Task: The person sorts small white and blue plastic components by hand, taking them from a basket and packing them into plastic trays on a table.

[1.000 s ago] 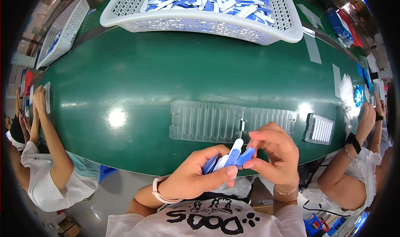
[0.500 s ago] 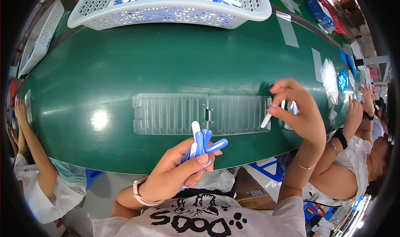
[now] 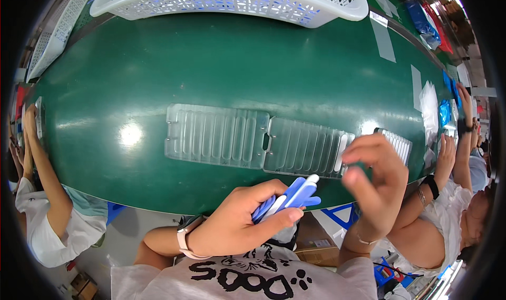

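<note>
A bunch of narrow, round-ended blue and white sticks (image 3: 300, 193) is gripped in my left hand (image 3: 237, 218), their tips pointing up and right. Just beyond it lie two clear grooved plastic trays, a left tray (image 3: 213, 136) and a right tray (image 3: 300, 147), end to end and slightly angled. One white stick (image 3: 342, 151) lies in the groove at the right end of the right tray; the other grooves hold nothing. Over that end hovers my right hand (image 3: 377, 179), its thumb and forefinger apart and somewhat blurred, with nothing visible between them.
A white perforated basket (image 3: 232, 2) with more sticks stands at the far side. Behind my right hand, another grooved tray (image 3: 398, 144) holds white sticks. Clear plastic bags (image 3: 429, 110) lie farther right. Co-workers' arms (image 3: 50, 168) reach in at both sides.
The white stick has left my right hand and now lies in the right tray's end groove. My right fingers have opened. The left hand's bunch has swung rightward. The trays have tilted slightly.
</note>
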Tool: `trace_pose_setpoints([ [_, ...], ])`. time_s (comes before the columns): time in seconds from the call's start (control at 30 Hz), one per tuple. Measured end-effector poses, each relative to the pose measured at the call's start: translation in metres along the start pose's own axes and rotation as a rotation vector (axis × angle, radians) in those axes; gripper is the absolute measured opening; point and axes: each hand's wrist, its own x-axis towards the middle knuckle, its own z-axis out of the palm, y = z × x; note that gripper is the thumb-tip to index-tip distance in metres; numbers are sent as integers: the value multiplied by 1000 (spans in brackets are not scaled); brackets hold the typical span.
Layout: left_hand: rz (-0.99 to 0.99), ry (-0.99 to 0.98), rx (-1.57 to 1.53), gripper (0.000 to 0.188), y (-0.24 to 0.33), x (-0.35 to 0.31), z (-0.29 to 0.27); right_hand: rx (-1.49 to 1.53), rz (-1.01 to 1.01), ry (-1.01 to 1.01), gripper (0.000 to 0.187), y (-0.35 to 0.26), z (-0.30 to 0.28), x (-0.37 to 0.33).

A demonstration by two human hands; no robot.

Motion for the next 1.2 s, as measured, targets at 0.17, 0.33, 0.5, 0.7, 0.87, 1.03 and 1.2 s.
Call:
trace_pose_setpoints([
  [0.17, -33, -54, 43, 19, -1, 1, -3, 162, 49, -377, 15, -1, 18, -7],
  [0.33, -86, -36, -74, 24, -2, 0, -2, 199, 87, -249, 12, 0, 16, -12],
  [0.5, -123, 34, -156, 27, 2, -1, -3, -32, -53, 264, 19, 8, 1, -15],
  [0.7, 30, 92, -143, 28, -7, 3, 0, -826, -278, 19, 35, 24, 11, -28],
  [0.87, -141, 66, -221, 30, 2, 3, -1, -917, -168, -61, 40, 11, 9, -35],
  [1.03, -171, 62, -251, 30, 5, 0, -1, -915, -202, -16, 39, 25, 9, -31],
  [1.2, -253, 81, -424, 31, 4, -6, -11, -860, -219, -67, 42, 33, 2, -41],
])
